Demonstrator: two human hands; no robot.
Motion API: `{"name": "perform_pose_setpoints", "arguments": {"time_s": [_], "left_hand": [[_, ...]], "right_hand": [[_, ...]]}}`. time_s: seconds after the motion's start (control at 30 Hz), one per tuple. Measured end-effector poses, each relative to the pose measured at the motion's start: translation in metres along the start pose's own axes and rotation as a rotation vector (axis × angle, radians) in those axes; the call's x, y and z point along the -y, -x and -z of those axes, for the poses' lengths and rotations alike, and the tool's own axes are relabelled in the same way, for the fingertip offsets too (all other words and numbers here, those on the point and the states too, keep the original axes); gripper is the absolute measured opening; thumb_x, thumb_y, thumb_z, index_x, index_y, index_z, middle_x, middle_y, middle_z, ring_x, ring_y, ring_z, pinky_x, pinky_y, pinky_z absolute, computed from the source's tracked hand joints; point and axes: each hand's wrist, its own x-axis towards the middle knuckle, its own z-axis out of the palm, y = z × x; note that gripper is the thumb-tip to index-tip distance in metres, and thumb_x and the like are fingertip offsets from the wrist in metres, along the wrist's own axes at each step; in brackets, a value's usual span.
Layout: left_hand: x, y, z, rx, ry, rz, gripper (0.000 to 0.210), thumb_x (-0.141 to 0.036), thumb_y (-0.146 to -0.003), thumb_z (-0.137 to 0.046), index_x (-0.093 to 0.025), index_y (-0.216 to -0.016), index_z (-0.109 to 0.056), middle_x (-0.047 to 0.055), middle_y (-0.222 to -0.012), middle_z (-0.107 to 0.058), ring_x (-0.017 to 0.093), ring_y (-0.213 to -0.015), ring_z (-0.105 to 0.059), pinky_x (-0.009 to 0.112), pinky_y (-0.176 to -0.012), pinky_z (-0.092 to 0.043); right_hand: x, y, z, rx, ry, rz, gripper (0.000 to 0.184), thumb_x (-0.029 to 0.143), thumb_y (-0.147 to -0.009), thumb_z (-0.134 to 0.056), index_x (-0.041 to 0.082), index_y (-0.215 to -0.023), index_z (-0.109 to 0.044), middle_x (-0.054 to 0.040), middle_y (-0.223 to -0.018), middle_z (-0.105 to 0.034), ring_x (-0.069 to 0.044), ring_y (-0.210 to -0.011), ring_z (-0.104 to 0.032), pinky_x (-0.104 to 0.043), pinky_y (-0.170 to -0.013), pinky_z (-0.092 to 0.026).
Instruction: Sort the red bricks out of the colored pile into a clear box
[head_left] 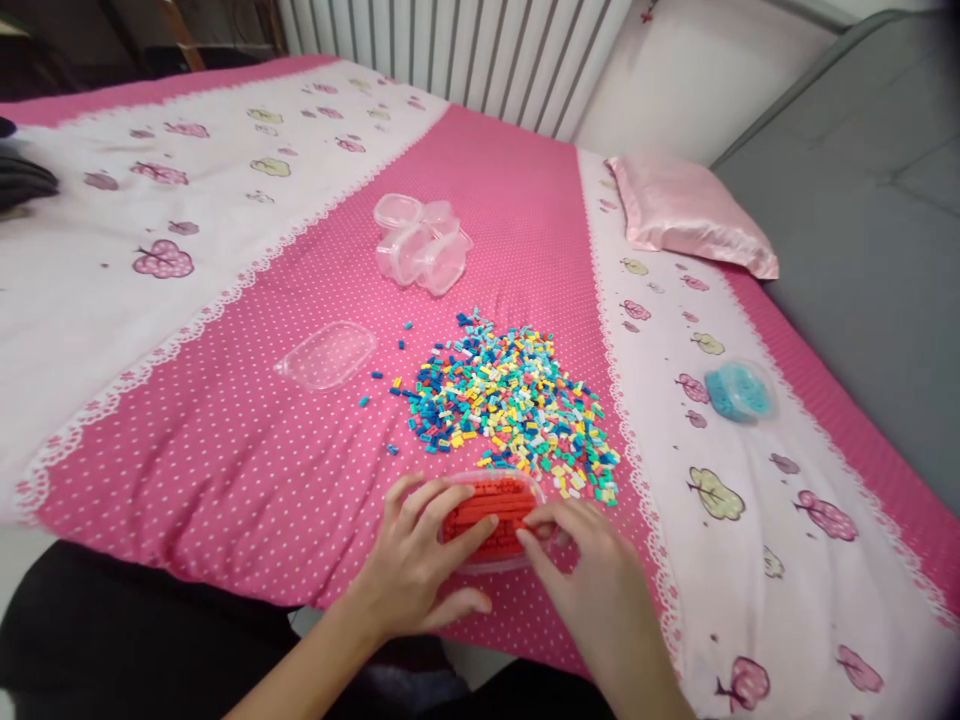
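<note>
A clear plastic container filled with red toy bricks stands at the near edge of the bed. My left hand reaches over its left side, fingers spread, with fingertips resting on the bricks. At the container's right rim, my right hand has thumb and index finger pinched together by the red bricks. Whatever lies between those fingertips is too small to make out. Just beyond the container spreads a loose pile of small toy bricks in blue, green, yellow and white.
Several clear containers cluster farther back on the pink dotted bedspread. A clear lid lies left of the pile. To the right are a container of light blue pieces and a pink pillow by the grey headboard.
</note>
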Motion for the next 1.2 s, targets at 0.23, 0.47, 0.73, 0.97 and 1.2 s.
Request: {"name": "perform_pose_setpoints", "arguments": {"time_s": [0.23,0.47,0.73,0.97,1.2], "left_hand": [[-0.001,0.006,0.012,0.0,0.023,0.084,0.047,-0.054,-0.097,-0.053,-0.022,-0.128,-0.066,0.015,-0.128,-0.054,0.031,-0.118,-0.05,0.051,-0.108,-0.031],[0.002,0.012,0.017,-0.034,0.015,0.138,0.03,-0.042,-0.088,-0.071,-0.025,-0.112,-0.071,0.012,-0.124,-0.057,0.031,-0.115,-0.052,0.049,-0.103,-0.035],[0.004,0.012,0.016,-0.06,0.068,0.199,0.028,-0.039,-0.091,-0.069,-0.025,-0.115,-0.07,0.011,-0.121,-0.053,0.028,-0.114,-0.051,0.047,-0.1,-0.038],[0.005,0.014,0.013,-0.084,0.058,0.206,0.025,-0.032,-0.09,-0.07,-0.024,-0.114,-0.069,0.011,-0.12,-0.055,0.028,-0.113,-0.052,0.048,-0.1,-0.041],[0.005,0.014,0.011,-0.1,0.054,0.201,0.026,-0.03,-0.089,-0.07,-0.024,-0.114,-0.069,0.011,-0.119,-0.056,0.028,-0.111,-0.053,0.047,-0.097,-0.041]], "right_hand": [[0.022,0.0,-0.011,0.099,0.105,-0.02,0.012,0.012,-0.085,-0.071,0.022,-0.079,-0.068,-0.0003,-0.075,-0.068,-0.024,-0.075,-0.06,-0.035,-0.073,-0.041],[0.04,-0.009,-0.007,0.222,0.137,-0.003,0.018,0.008,-0.081,-0.074,0.022,-0.072,-0.067,0.0011,-0.079,-0.07,-0.022,-0.078,-0.062,-0.034,-0.073,-0.039],[0.052,-0.017,-0.015,0.299,0.17,-0.002,0.021,0.007,-0.078,-0.077,0.021,-0.068,-0.067,0.0015,-0.077,-0.07,-0.022,-0.08,-0.063,-0.035,-0.076,-0.04],[0.056,-0.016,-0.018,0.327,0.186,0.009,0.018,0.01,-0.085,-0.071,0.02,-0.07,-0.068,-0.0006,-0.078,-0.071,-0.023,-0.079,-0.064,-0.037,-0.076,-0.041],[0.054,-0.013,-0.018,0.329,0.184,0.053,0.017,0.009,-0.083,-0.071,0.021,-0.071,-0.07,0.0002,-0.078,-0.071,-0.022,-0.077,-0.065,-0.037,-0.075,-0.042]]}}
